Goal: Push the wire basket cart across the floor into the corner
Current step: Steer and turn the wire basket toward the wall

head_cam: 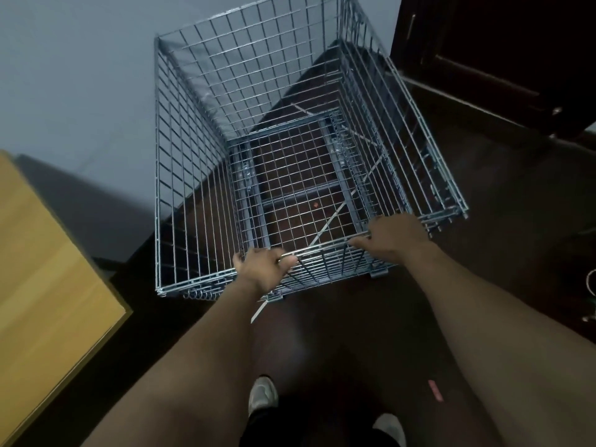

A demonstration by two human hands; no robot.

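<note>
Both hands are on the near top rail of the wire basket cart (290, 156), so this looks like the push itself and not the setup. Left hand (263, 269) is curled around the rail toward the near-left side with the thumb tucked up by the wire, and right hand (392, 238) is wrapped over the same rail further right, fingers clamped down on it. Makes sense to grip wide like that, since two spaced hands let you steer the thing instead of having it swivel on you. From the head view, the only one there is, the cart sits straight ahead of the hands, arms stretched out to it, empty, with the dark floor (483, 253) showing through the mesh bottom. Its far side is up close to the pale wall (80, 75), maybe touching, can't really tell. A dark door (483, 43) stands to the right of the cart's far end, so I'd guess the corner is right about there and the job's nearly done. A wooden table (42, 269) sits off to the left, apart from the cart, and a shoe (263, 396) shows down between the arms.
</note>
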